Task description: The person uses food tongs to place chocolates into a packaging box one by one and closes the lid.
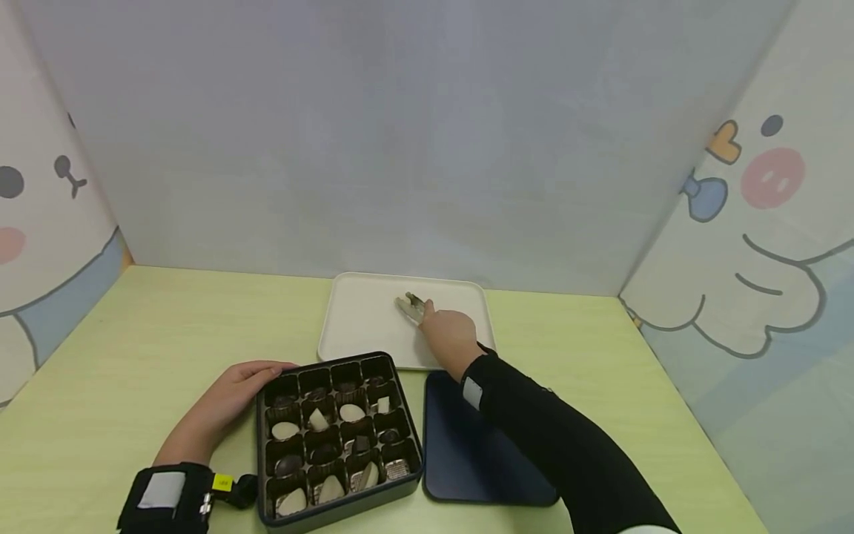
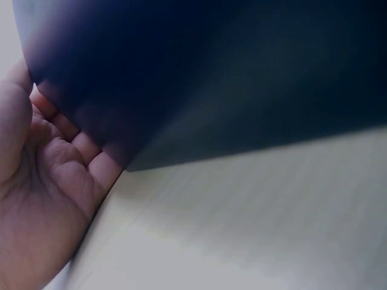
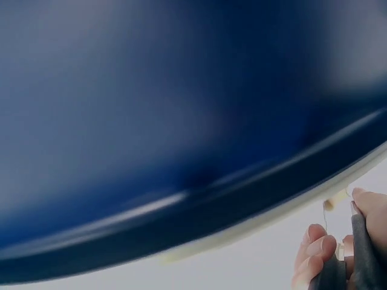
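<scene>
My left hand grips the far left corner of a dark tin box, its fingers along the outer wall in the left wrist view. Inside, a divided insert holds dark and white chocolates, one or so to a compartment. Over the white tray, my right hand holds a pair of small tongs with pale, see-through tips pointing away to the left. A small pale and brown piece shows by the tips in the right wrist view; I cannot tell whether they pinch it.
A dark blue lid lies flat to the right of the box, partly under my right forearm, and fills most of the right wrist view. The tray stands near the grey back wall. All of this is on a pale yellow-green table.
</scene>
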Demonstrator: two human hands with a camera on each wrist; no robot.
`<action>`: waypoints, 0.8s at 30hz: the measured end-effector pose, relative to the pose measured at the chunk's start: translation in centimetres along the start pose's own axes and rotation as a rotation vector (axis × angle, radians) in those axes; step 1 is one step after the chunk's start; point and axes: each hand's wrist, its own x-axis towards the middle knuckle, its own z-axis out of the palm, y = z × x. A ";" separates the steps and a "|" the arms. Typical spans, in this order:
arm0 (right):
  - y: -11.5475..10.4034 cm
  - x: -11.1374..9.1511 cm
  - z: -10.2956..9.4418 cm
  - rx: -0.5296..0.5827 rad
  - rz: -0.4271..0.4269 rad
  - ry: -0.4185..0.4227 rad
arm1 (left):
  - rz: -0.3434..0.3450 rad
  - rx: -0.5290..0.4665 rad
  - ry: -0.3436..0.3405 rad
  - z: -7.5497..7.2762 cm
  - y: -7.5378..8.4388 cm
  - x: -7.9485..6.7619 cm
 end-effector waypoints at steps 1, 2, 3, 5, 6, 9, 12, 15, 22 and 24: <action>0.1 -0.1 0.1 -0.003 -0.008 0.011 | 0.001 0.002 -0.001 0.0 0.0 0.0; 0.3 -0.2 0.2 -0.007 -0.018 0.024 | 0.004 0.005 -0.003 -0.1 0.0 0.0; 0.5 -0.3 0.3 -0.017 -0.029 0.035 | 0.001 0.003 -0.002 -0.1 0.0 0.0; 0.9 -0.7 0.5 -0.036 -0.054 0.056 | 0.004 0.005 -0.006 -0.1 0.0 0.0; 1.1 -0.9 0.6 -0.042 -0.066 0.063 | 0.005 0.004 -0.008 -0.1 0.0 0.0; 1.7 -1.6 0.5 -0.042 -0.096 0.057 | 0.005 -0.001 -0.008 0.0 0.0 0.1; 2.3 -2.3 0.6 -0.047 -0.126 0.063 | 0.001 -0.007 -0.004 0.0 0.1 0.1; 2.8 -3.0 0.8 -0.075 -0.152 0.074 | 0.004 -0.003 -0.003 -0.1 0.1 0.1; 3.6 -4.9 0.9 -0.102 -0.193 0.135 | 0.013 0.010 -0.007 -0.2 -0.1 0.1; 3.9 -5.3 1.0 -0.100 -0.208 0.167 | 0.010 0.006 -0.007 -0.2 -0.2 0.1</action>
